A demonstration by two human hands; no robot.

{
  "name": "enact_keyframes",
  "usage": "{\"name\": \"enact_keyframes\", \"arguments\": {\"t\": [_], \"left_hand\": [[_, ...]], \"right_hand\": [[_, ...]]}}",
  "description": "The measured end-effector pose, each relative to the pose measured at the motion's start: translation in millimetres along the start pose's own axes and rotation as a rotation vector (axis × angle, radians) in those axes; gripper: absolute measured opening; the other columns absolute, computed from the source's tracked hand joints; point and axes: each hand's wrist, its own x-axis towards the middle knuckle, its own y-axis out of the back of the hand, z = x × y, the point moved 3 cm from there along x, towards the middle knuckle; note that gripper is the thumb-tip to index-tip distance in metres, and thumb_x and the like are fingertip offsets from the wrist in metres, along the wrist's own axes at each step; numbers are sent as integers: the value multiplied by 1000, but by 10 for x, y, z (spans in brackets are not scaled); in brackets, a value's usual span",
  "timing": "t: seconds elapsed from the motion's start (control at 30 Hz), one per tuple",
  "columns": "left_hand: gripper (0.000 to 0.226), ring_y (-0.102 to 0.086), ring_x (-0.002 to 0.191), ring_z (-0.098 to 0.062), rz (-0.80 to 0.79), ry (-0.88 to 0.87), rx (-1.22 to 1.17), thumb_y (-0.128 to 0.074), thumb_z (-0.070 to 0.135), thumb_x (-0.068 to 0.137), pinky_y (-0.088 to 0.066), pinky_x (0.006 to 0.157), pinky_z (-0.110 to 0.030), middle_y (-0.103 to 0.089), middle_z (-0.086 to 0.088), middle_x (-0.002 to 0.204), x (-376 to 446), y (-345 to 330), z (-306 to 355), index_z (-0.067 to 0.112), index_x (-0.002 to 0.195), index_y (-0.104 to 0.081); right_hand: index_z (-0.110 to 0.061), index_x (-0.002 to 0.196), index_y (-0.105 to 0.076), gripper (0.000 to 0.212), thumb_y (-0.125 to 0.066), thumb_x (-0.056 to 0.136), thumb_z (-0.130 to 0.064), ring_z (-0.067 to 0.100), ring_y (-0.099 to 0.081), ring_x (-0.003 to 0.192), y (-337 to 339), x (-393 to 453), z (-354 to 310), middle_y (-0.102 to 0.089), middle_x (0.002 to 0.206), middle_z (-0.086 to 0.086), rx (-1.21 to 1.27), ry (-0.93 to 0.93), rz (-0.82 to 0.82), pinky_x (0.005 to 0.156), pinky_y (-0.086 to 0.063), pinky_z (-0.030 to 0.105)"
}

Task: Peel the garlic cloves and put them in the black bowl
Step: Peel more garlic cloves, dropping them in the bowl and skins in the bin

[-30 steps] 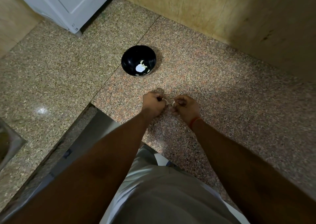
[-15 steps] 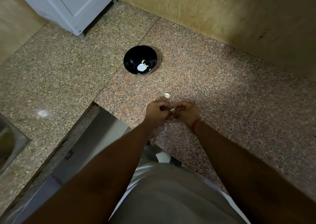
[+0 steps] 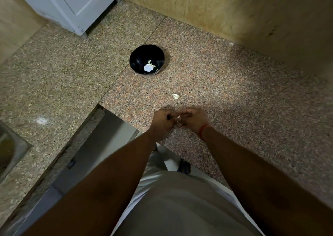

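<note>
Currently both hands are curled together over the counter edge, working one garlic clove (image 3: pixel 178 117) between the fingertips. Left hand (image 3: pixel 163 121) grips it from one side, right hand (image 3: pixel 192 119) pinches from the other; only a small white sliver shows in the gap, so I can't tell how much skin is left on it.

To do this step well, I'd say: hold the clove firm with the left, catch a loose skin edge with the right thumbnail, pull along the clove rather than across. Keep it low over the counter (image 3: pixel 234 109) so a slip doesn't send it off the edge right under the wrists. Check that no papery bits cling on before dropping it in.

Just beyond the fingertips: one pale scrap (image 3: pixel 175 96) on the stone, looks like shed skin but could be a clove, too small to be sure.

Further out from the fingers, well apart: one black bowl (image 3: pixel 137 59), upright, with white garlic (image 3: pixel 149 67) in the bottom. Pieces overlap; at least two, exact count unclear.

Count: two hands, one clove in hand, one scrap, one bowl. One red band (image 3: pixel 204 130) on the right wrist.
</note>
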Motion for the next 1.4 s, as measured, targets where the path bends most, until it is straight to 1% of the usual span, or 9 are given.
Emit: {"name": "enact_keyframes", "arguments": {"t": [0.13,0.23,0.43,0.6,0.77,0.93,1.1,1.27,1.4], "left_hand": [[17,-62,55,-24,43,-46,145,-67,3,83,-51,56,-38,-66,-5,60,48,23,62,10,67,-68],[13,-58,57,-18,68,-53,220,-67,1,80,-44,58,-28,-66,-1,65,92,61,74,11,71,-71],[13,-59,66,-15,157,-57,245,-73,5,79,-45,62,-26,-69,3,77,94,103,98,11,91,-74],[15,-65,67,-14,167,-78,173,-73,5,75,-51,66,-26,-74,1,79,-22,87,58,16,85,-77],[15,-70,68,-11,102,-151,123,-84,11,75,-54,69,-24,-77,4,79,-140,55,40,22,85,-83],[8,-65,58,-15,139,-180,192,-72,12,75,-50,61,-28,-73,1,67,-212,4,42,16,72,-79],[11,-63,53,-19,141,-112,114,-76,16,75,-53,56,-37,-68,0,59,-221,-44,4,13,65,-73],[27,-63,41,-18,122,47,-11,-79,19,84,-58,53,-35,-65,1,48,-253,-78,-67,13,59,-71],[22,-63,43,-30,87,316,-288,-83,7,83,-58,48,-44,-67,-20,55,-313,-67,-55,-3,67,-72]], "right_hand": [[-17,114,-75,37,-70,86,7,31,-75,71,21,24,-2,-77,76,13,-46,33,61,70,-64,42],[-20,101,-77,30,-72,87,7,26,-75,69,28,2,-22,-77,75,10,-60,44,70,71,-65,43],[-19,84,-77,27,-75,81,7,27,-76,71,27,10,-5,-77,74,7,-155,59,91,72,-65,48],[-27,76,-80,30,-83,73,2,15,-75,73,37,-28,-62,-76,75,-5,-309,144,100,71,-65,36],[-21,88,-82,24,-83,75,0,3,-71,77,18,-72,-96,-78,86,-6,-473,225,37,74,-55,12],[-25,84,-83,17,-84,75,-10,0,-65,71,20,-100,19,-77,84,-7,-645,325,103,74,-53,16],[-24,83,-83,12,-82,75,-15,12,-66,73,-18,-105,24,-75,83,-2,-751,397,126,70,-45,18],[-26,79,-83,20,-76,77,-8,14,-65,74,-40,-86,34,-73,83,-4,-764,394,110,73,-56,28],[-27,79,-82,13,-83,78,-14,6,-62,67,-40,-123,2,-71,78,-10,-716,293,122,71,-54,24]]}}
